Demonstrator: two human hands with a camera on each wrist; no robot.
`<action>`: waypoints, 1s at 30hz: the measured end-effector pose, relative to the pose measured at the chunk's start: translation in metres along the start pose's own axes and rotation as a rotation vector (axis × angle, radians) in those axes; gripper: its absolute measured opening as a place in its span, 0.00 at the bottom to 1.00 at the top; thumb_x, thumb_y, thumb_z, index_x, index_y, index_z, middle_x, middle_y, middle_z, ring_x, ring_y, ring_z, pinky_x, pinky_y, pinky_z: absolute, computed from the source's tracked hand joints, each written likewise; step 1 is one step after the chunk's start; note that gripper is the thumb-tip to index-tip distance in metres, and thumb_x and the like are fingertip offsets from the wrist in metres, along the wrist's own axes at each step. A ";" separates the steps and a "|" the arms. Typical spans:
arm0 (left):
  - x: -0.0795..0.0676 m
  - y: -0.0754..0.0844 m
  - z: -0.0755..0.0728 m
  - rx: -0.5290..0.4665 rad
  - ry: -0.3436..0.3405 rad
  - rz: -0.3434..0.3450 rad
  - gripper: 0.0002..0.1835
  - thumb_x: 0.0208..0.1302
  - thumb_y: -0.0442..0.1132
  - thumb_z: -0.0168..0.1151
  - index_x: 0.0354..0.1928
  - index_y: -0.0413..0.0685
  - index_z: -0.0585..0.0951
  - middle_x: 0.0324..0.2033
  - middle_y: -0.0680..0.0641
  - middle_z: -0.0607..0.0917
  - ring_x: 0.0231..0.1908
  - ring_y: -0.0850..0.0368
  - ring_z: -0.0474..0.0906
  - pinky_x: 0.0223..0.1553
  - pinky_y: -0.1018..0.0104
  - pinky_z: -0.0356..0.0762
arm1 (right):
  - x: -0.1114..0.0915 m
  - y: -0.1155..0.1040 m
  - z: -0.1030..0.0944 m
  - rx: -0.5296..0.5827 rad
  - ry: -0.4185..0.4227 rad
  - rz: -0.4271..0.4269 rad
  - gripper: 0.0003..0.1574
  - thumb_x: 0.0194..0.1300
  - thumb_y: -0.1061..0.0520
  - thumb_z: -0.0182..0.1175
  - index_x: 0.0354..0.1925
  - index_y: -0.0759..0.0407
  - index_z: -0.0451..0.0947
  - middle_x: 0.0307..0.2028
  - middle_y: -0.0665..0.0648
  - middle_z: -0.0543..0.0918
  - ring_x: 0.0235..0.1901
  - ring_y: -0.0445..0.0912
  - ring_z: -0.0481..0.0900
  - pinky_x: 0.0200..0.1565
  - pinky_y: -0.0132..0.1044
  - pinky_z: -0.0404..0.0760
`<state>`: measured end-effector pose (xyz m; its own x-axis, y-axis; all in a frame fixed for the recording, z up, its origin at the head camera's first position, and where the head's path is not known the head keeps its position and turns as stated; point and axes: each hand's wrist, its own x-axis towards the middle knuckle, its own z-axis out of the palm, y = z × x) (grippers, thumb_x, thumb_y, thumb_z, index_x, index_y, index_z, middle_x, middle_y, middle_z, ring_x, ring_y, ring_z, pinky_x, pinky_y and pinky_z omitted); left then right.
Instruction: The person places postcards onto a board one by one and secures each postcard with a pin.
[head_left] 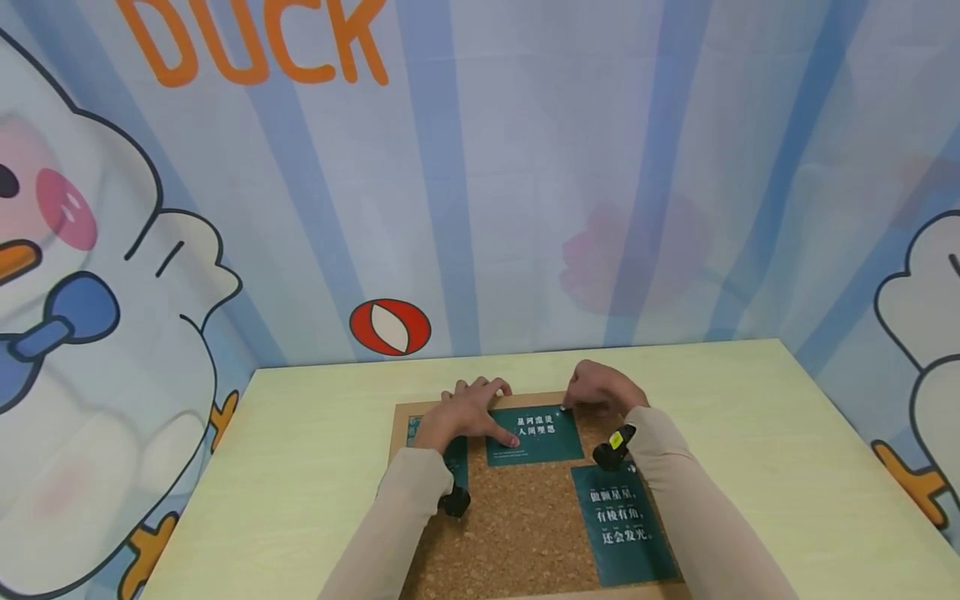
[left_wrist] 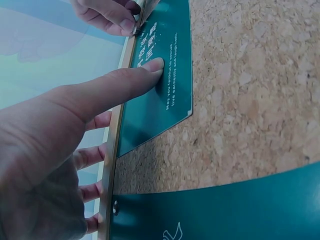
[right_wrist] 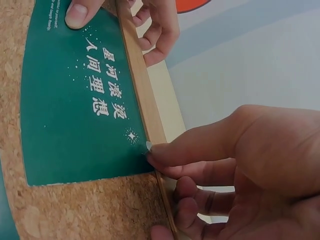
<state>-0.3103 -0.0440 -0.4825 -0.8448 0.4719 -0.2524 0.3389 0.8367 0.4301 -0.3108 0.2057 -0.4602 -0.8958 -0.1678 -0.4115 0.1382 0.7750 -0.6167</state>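
A teal card (head_left: pixel 536 454) with white lettering lies along the far edge of a framed cork board (head_left: pixel 517 529). My left hand (head_left: pixel 465 414) is spread over that edge; its thumb presses on the card while the fingertips rest against the outer side of the wooden frame (right_wrist: pixel 142 90). With thumb and forefinger my right hand (head_left: pixel 603 387) pinches a small pale push pin (right_wrist: pixel 148 146) at the card's far right corner, beside a white star print. The pin's point is hidden by the fingertips.
Another teal card (head_left: pixel 622 558) lies on the board's right side, with a pin at its top. A third teal card (left_wrist: pixel 225 210), also pinned, sits at the left, partly under my left arm. The board rests on a pale yellow table (head_left: pixel 757 433) before a printed curtain (head_left: pixel 517 208).
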 end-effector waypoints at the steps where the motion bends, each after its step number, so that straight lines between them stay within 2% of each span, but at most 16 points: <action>1: 0.000 0.000 0.000 -0.001 0.000 0.000 0.43 0.52 0.63 0.80 0.67 0.62 0.71 0.63 0.47 0.73 0.61 0.41 0.64 0.67 0.32 0.57 | 0.000 -0.001 0.000 -0.006 0.004 0.008 0.13 0.67 0.62 0.64 0.25 0.63 0.84 0.18 0.50 0.67 0.21 0.46 0.67 0.25 0.36 0.69; 6: 0.000 0.000 0.000 -0.001 0.001 -0.001 0.43 0.52 0.63 0.80 0.67 0.63 0.71 0.63 0.47 0.74 0.61 0.41 0.64 0.67 0.32 0.57 | 0.002 -0.002 0.000 -0.030 0.008 0.029 0.11 0.67 0.62 0.65 0.28 0.64 0.86 0.20 0.52 0.71 0.22 0.46 0.69 0.25 0.37 0.70; 11: 0.001 0.000 0.001 0.008 0.003 0.001 0.43 0.52 0.64 0.79 0.68 0.63 0.71 0.63 0.47 0.73 0.61 0.41 0.64 0.67 0.33 0.57 | 0.003 -0.002 0.000 -0.046 0.012 0.032 0.12 0.67 0.63 0.64 0.26 0.64 0.84 0.18 0.51 0.67 0.21 0.46 0.65 0.24 0.37 0.67; 15: 0.000 0.001 0.001 0.010 -0.001 0.003 0.43 0.53 0.64 0.79 0.68 0.63 0.71 0.64 0.47 0.73 0.61 0.41 0.64 0.67 0.33 0.58 | 0.003 -0.003 0.002 -0.027 0.015 0.045 0.09 0.66 0.64 0.64 0.28 0.64 0.84 0.21 0.53 0.70 0.23 0.47 0.68 0.25 0.38 0.70; 20: -0.001 0.002 0.001 0.007 -0.003 0.008 0.43 0.53 0.63 0.79 0.69 0.63 0.71 0.65 0.47 0.73 0.62 0.41 0.64 0.67 0.33 0.58 | 0.002 -0.001 0.002 -0.038 0.014 0.026 0.09 0.69 0.65 0.63 0.30 0.66 0.85 0.21 0.53 0.70 0.23 0.47 0.69 0.26 0.39 0.74; 26: 0.000 0.000 0.002 0.003 0.003 0.010 0.43 0.53 0.63 0.79 0.68 0.62 0.71 0.65 0.47 0.72 0.62 0.41 0.64 0.67 0.32 0.56 | -0.001 0.002 -0.001 -0.051 0.017 0.000 0.11 0.72 0.63 0.63 0.30 0.65 0.85 0.23 0.53 0.74 0.25 0.46 0.74 0.32 0.39 0.83; 30: 0.001 -0.002 0.002 0.004 0.007 0.008 0.44 0.52 0.63 0.80 0.68 0.62 0.71 0.65 0.46 0.72 0.62 0.41 0.64 0.68 0.31 0.55 | -0.002 0.004 -0.002 -0.043 0.012 -0.015 0.13 0.72 0.63 0.63 0.30 0.66 0.86 0.22 0.54 0.75 0.24 0.46 0.73 0.29 0.38 0.79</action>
<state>-0.3105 -0.0444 -0.4853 -0.8449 0.4768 -0.2424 0.3476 0.8340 0.4286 -0.3094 0.2105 -0.4602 -0.9026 -0.1723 -0.3946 0.1068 0.7982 -0.5928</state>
